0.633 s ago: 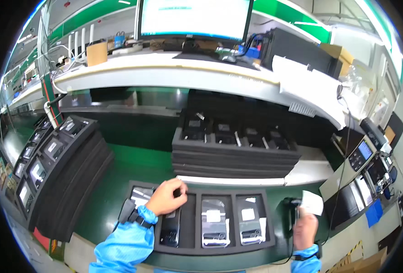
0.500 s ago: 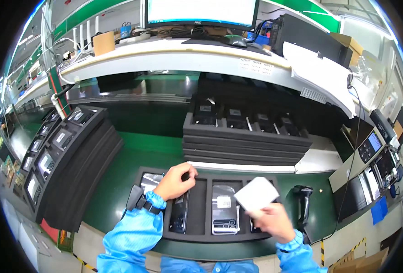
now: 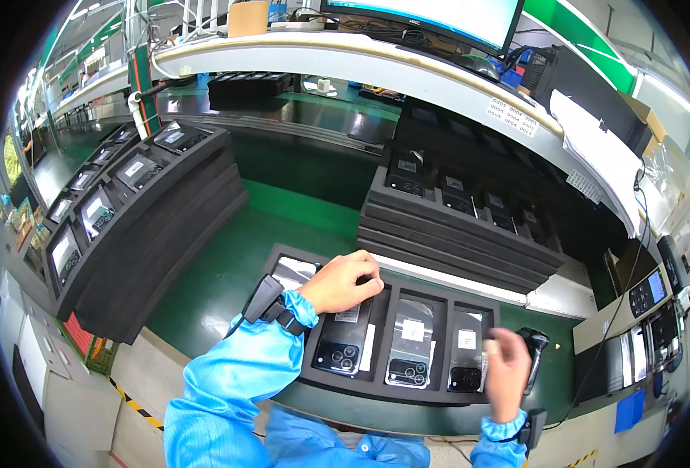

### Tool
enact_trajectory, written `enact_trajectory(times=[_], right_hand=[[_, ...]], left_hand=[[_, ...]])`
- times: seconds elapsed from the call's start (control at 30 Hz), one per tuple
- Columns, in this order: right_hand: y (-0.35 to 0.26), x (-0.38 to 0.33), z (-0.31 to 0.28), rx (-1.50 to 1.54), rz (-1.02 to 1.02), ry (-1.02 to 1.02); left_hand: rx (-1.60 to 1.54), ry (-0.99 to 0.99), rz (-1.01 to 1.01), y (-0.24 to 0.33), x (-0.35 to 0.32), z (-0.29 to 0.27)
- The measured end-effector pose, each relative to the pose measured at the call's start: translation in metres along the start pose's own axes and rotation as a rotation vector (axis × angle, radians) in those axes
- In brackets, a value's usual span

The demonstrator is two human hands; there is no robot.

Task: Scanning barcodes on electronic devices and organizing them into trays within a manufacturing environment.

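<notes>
Phones [image 3: 411,352] lie in the tray [image 3: 438,395], head view. Your left hand [image 3: 340,285], fingers curled, overhangs one; pinch cannot be told. Your right hand [image 3: 507,370] is blurred beside the tray; grip cannot be told. A hasty sweep could knock the scanner [image 3: 539,341]. Phone labels [image 3: 414,330] illegible; shelf sticker [image 3: 514,116] shows digits.

Bare green tabletop [image 3: 205,269] leaves a lane between the left foam stack [image 3: 158,242] and the front tray [image 3: 442,343]. Toward the back edge, the rear foam stack [image 3: 454,253] blocks passage beneath the white shelf [image 3: 322,56]. Rightward, a black scanner [image 3: 534,339] crowds the right grip [image 3: 509,370].
</notes>
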State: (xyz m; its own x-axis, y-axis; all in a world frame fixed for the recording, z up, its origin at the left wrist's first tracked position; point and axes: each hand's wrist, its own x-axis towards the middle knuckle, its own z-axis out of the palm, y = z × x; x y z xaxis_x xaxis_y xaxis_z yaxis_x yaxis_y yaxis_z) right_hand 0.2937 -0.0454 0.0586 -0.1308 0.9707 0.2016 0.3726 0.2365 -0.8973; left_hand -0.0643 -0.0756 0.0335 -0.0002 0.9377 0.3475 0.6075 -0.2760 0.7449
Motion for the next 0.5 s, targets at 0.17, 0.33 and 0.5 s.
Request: enact_trajectory(times=[0.17, 0.33, 0.5], right_hand=[[0.111, 0.016, -0.091, -0.880, -0.269, 0.539], [0.136, 0.038, -0.122, -0.272, 0.243, 0.197], [0.028, 0.039, -0.076, 0.469, 0.404, 0.098]], left_hand=[[0.243, -0.034, 0.062, 0.003, -0.004, -0.002], [0.100, 0.102, 0.039, 0.010, -0.011, -0.028], [0.179, 0.229, -0.278, 0.013, -0.048, -0.074]])
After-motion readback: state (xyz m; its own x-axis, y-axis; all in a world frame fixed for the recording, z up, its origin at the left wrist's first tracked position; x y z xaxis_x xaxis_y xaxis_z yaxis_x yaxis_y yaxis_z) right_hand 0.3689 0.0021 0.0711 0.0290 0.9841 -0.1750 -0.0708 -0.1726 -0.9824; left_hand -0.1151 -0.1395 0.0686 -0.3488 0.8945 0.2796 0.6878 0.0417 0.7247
